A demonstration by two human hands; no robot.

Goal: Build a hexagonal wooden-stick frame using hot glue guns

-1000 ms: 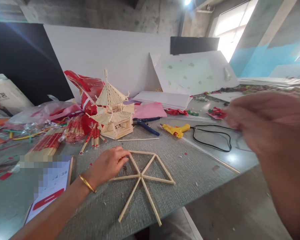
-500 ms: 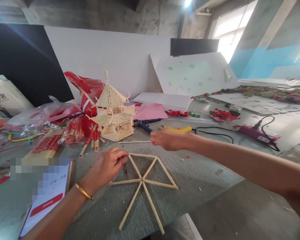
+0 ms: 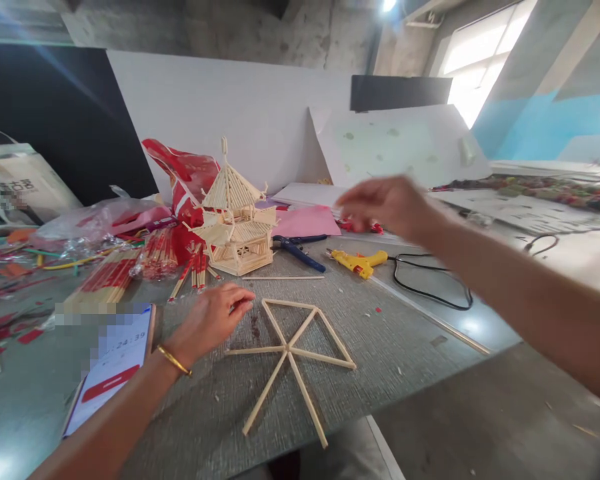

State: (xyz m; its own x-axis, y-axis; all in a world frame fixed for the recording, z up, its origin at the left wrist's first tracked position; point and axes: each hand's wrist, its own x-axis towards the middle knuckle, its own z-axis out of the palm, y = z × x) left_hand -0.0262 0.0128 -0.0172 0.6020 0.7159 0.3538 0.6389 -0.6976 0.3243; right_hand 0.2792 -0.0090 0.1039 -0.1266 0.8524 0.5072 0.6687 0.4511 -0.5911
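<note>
A six-spoked frame of pale sticks (image 3: 305, 389) lies flat on the grey table (image 3: 380, 373), with outer sticks joining some spokes at the back and right. Just left of it rests my left hand (image 3: 217, 313), thumb and fingers drawn near each other; whether anything is between them does not show. My right hand (image 3: 387, 207) is raised above the far side of the table, blurred, near the yellow glue gun (image 3: 360, 262). Behind the frame stands a pagoda model of sticks (image 3: 237, 233). A loose thin stick (image 3: 285, 277) lies in front of the model.
A phone (image 3: 113, 373) lies at the left, near red-banded stick bundles (image 3: 103, 280) and plastic bags. Blue pliers (image 3: 300, 253) and pink paper (image 3: 307, 221) are beyond the frame. The glue gun's black cable (image 3: 430, 303) loops to the right. White boards stand behind.
My right hand has lifted away from beside the loose stick and the glue gun, up and to the right. My left hand has barely moved. The view has shifted slightly.
</note>
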